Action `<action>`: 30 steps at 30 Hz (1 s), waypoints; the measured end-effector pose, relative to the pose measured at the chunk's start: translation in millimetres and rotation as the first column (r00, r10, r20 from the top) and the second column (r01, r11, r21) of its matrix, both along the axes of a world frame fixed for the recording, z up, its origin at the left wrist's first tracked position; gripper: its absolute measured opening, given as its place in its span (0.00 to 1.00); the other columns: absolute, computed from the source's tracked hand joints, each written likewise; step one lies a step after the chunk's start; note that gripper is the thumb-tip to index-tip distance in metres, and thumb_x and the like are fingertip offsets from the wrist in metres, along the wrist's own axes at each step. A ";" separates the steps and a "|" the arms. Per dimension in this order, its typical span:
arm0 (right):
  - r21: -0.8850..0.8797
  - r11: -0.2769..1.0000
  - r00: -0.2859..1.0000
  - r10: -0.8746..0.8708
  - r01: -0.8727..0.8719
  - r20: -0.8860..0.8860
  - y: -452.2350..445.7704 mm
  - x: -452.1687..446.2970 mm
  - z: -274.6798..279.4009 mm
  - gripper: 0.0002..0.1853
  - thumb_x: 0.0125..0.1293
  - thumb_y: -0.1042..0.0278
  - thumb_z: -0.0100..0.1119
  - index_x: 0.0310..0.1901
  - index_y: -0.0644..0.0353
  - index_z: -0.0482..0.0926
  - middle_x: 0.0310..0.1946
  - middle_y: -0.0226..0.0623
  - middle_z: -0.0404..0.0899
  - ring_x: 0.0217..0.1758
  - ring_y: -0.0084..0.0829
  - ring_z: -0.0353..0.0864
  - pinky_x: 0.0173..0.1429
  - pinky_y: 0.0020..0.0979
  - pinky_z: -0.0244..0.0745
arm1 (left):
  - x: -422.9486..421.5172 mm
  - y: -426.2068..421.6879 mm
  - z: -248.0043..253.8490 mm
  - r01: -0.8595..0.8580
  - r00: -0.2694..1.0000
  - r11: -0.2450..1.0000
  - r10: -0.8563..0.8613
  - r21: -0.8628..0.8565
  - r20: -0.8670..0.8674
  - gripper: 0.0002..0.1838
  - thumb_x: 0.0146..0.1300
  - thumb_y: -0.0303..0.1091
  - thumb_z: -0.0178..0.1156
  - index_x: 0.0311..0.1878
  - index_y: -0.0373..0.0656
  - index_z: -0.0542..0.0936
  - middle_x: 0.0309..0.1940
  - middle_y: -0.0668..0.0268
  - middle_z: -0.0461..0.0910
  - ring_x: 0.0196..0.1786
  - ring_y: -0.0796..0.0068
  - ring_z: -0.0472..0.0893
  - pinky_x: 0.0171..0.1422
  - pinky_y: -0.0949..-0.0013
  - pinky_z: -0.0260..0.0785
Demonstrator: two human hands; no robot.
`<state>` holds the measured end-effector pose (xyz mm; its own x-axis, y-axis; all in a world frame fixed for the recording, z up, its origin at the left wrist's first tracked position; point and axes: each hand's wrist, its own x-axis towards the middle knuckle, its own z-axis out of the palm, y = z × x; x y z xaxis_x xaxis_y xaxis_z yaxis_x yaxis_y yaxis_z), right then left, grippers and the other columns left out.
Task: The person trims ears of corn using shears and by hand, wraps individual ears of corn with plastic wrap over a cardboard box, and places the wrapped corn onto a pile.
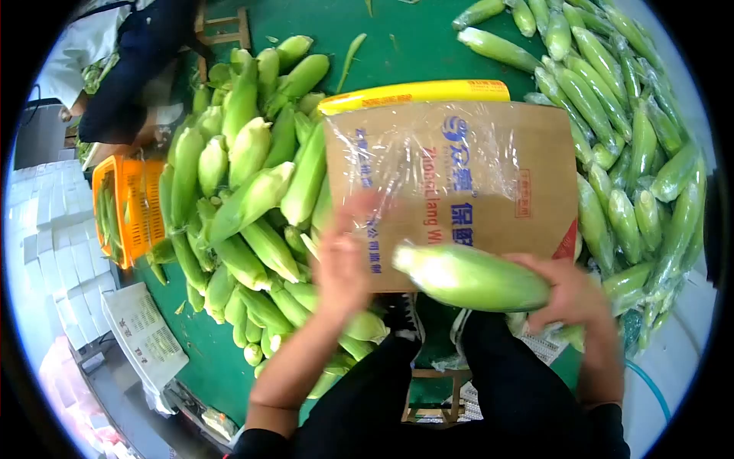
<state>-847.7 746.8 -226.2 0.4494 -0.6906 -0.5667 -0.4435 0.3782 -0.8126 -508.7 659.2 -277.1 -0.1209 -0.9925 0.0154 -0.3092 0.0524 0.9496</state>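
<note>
An ear of corn in green husk (pixel 474 277) lies in my right hand (pixel 562 291), whose fingers wrap round its right end. It is held over the near edge of a cardboard box (pixel 547 153) with clear plastic film (pixel 489 164) spread on top. My left hand (pixel 342 264), blurred by motion, is over the box's left edge; its fingers are smeared. A yellow roll box (pixel 420 93) stands along the far edge of the cardboard. Left of the box is a pile of unwrapped corn (pixel 252 200).
Film-wrapped corn (pixel 596 84) is heaped on the right. At the left stand an orange basket (pixel 138 203), white stacked boxes (pixel 57 237) and a printed carton (pixel 144 333). Another person (pixel 141 69) is at the upper left. Green floor (pixel 382 38) shows beyond the cardboard.
</note>
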 end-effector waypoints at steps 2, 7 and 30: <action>0.018 0.996 0.990 0.086 -0.084 -0.110 13.4 -76.9 11.5 0.44 0.49 0.43 0.82 0.67 0.52 0.79 0.56 0.40 0.87 0.57 0.42 0.87 0.62 0.33 0.79 | 66.8 -37.4 4.9 0.028 0.883 0.892 0.189 -0.451 0.430 0.27 0.68 0.40 0.65 0.67 0.37 0.75 0.58 0.55 0.79 0.65 0.54 0.75 0.73 0.55 0.63; 0.327 0.888 0.769 0.448 -0.324 -0.455 26.3 -122.1 22.3 0.21 0.65 0.40 0.66 0.48 0.47 0.91 0.36 0.38 0.89 0.38 0.46 0.86 0.42 0.42 0.79 | 162.1 -68.4 -5.7 0.164 0.140 0.977 0.111 -0.133 0.984 0.47 0.46 0.42 0.81 0.73 0.52 0.72 0.69 0.62 0.74 0.72 0.51 0.70 0.77 0.49 0.58; -0.571 0.582 0.804 -0.525 0.579 0.281 -96.1 32.6 -85.6 0.10 0.67 0.67 0.62 0.46 0.61 0.76 0.61 0.53 0.78 0.46 0.42 0.80 0.55 0.42 0.75 | -92.3 -103.7 -13.2 0.681 0.500 0.725 -0.356 -0.105 0.790 0.43 0.39 0.36 0.80 0.65 0.50 0.75 0.53 0.68 0.80 0.54 0.58 0.79 0.59 0.56 0.74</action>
